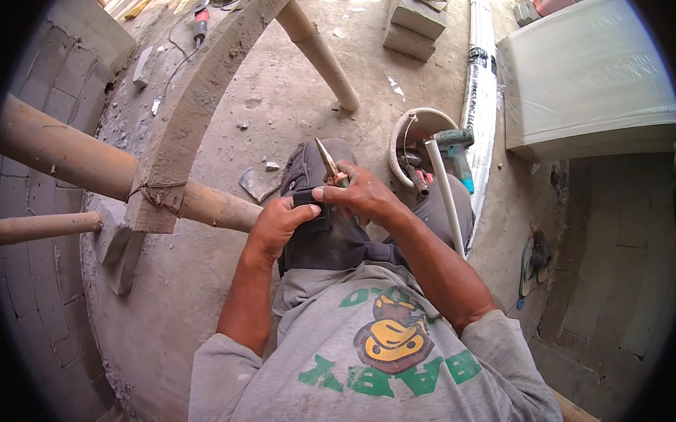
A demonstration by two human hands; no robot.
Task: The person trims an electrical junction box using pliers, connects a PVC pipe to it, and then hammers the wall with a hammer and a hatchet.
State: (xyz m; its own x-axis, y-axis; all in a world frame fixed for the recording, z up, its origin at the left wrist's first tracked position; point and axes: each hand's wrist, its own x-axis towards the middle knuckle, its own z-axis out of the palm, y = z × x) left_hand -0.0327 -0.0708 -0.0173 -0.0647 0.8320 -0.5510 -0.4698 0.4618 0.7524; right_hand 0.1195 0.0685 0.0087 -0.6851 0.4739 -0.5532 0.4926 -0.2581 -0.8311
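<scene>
My left hand [277, 226] is closed, thumb on top, around a small black object [306, 200] over my lap; its kind is hard to make out. My right hand [367, 193] grips a pair of pliers [326, 158] whose pointed jaws stick up and away from me. The right thumb also touches the black object, so both hands meet there. Some right fingers are hidden underneath. A white plastic pipe [444, 192] leans by my right thigh, apart from the hand.
Right of my knees stands a bucket [392, 146] with tools, beside a cordless drill [455, 140]. Wrapped pipes [481, 87] lie past it, near a plastic-covered box [586, 76]. Bamboo poles [75, 157] and a wooden plank [193, 104] cross the left. An angle grinder [200, 26] lies behind.
</scene>
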